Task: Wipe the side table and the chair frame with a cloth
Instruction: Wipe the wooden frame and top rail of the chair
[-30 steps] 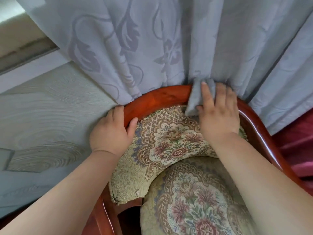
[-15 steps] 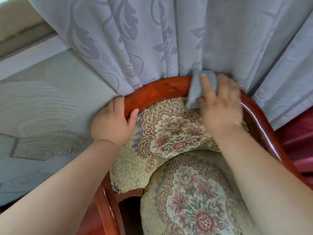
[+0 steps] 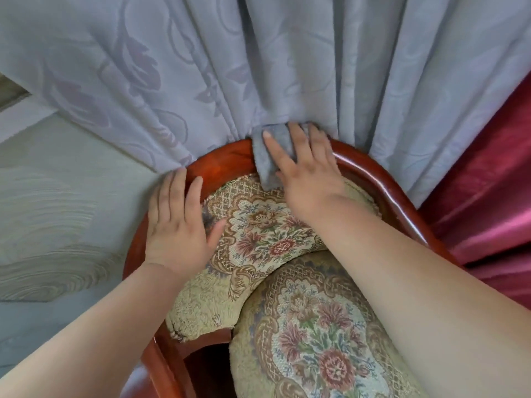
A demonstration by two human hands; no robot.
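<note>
A curved red-brown wooden chair frame (image 3: 227, 162) runs round a floral upholstered backrest (image 3: 267, 225). My right hand (image 3: 307, 173) presses a folded grey cloth (image 3: 267, 156) flat onto the top of the frame at the back. My left hand (image 3: 178, 222) lies on the frame's left curve with its fingers stretched out and apart, holding nothing. The side table is not in view.
A grey-lilac patterned curtain (image 3: 258, 67) hangs right behind the chair and touches the frame. Dark red fabric (image 3: 488, 182) lies to the right. The floral seat cushion (image 3: 319, 340) fills the lower middle. Pale wood-grain floor (image 3: 57, 211) is on the left.
My left hand has let go of the frame and now lies flat with fingers spread. The view has shifted; my right hand still presses the cloth on the frame top.
</note>
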